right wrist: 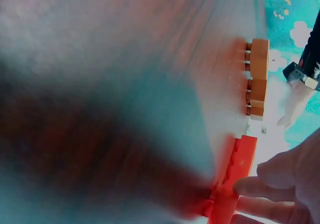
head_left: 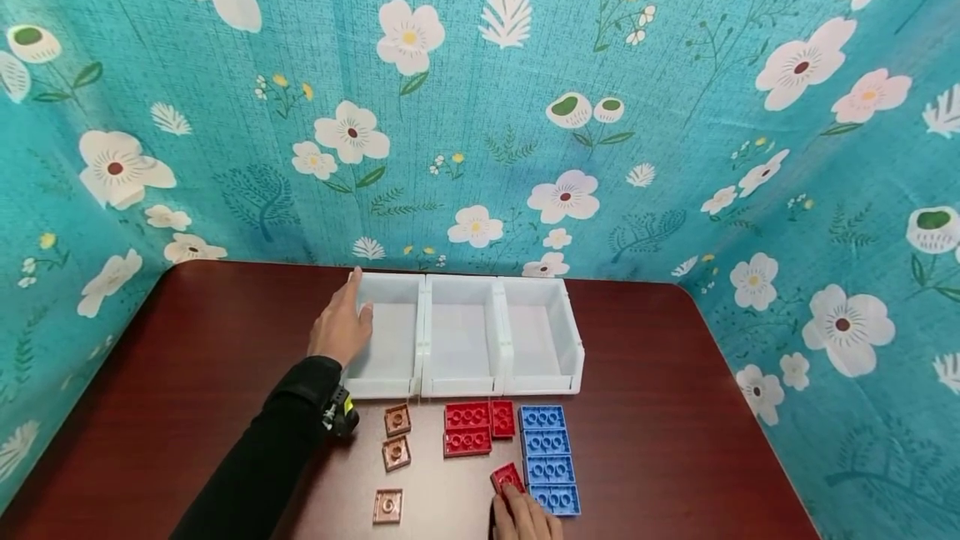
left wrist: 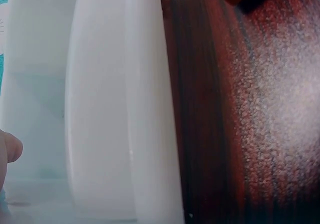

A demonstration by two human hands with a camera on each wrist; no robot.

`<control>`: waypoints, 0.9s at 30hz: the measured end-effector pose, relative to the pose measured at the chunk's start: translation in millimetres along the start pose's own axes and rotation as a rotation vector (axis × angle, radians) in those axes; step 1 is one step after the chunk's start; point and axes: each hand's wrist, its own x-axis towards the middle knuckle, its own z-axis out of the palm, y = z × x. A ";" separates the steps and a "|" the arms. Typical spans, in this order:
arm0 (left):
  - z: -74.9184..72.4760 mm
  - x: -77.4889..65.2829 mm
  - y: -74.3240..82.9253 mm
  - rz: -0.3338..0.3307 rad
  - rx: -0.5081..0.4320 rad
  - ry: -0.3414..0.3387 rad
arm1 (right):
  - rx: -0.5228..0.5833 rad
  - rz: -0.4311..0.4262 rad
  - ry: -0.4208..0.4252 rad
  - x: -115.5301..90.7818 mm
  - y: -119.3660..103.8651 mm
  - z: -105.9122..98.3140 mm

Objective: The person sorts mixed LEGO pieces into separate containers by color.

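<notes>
On the dark wood-grained table [head_left: 660, 407], three glossy white plastic bins [head_left: 461, 387] stand side by side toward the far edge, smooth floors showing. The left grip [head_left: 341, 327] is spread, thumb apart, at the left bin [head_left: 380, 389]. Toward the near edge, the right grip [head_left: 527, 519] has fingertips on a red brick [head_left: 507, 475]; whether pinched, I cannot tell. Oblong blue bricks [head_left: 547, 468], other red bricks [head_left: 468, 442] and square coppery bricks [head_left: 397, 453] lie hollow-side up.

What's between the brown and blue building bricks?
Four red building bricks, one of them touched by the right hand, as the head view shows.
</notes>
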 end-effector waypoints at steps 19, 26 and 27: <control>-1.7 0.1 0.5 0.006 0.014 -0.007 | 0.095 0.154 -0.116 19.9 -3.4 -2.7; -2.0 -0.6 1.4 0.008 0.009 -0.009 | 0.101 0.133 -0.091 18.6 1.1 0.6; -2.0 -0.6 1.6 0.008 0.009 -0.008 | 0.097 0.133 -0.093 18.8 1.8 0.7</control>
